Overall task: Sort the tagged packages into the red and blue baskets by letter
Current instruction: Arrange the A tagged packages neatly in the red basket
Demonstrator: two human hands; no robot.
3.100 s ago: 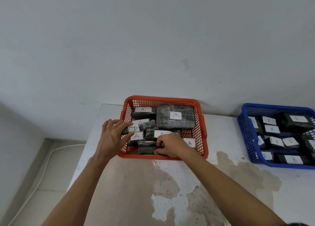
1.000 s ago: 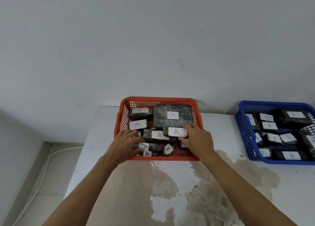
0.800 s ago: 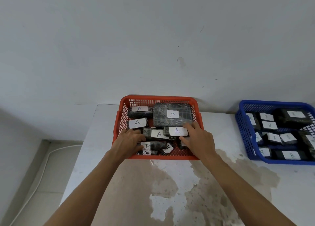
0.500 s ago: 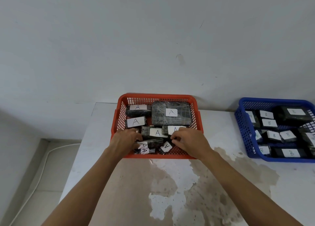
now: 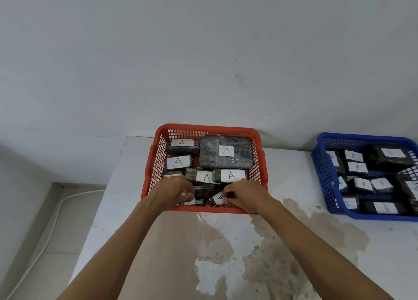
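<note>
Head view: stained white table [image 5: 282, 180] under everything. Red basket [image 5: 204, 129] around both grips, packed with black wrapped packages tagged A; blue basket [image 5: 325, 141] well to the right of them, filled with packages tagged B. Largest A package [image 5: 226, 156] beyond the grips, at the far right of the red basket. Left hand [image 5: 173, 192] curled over small tagged packages at the near left, grip unclear. Right hand [image 5: 245, 195] pinching a small tilted A-tagged package [image 5: 219, 199] between thumb and fingertips.
</note>
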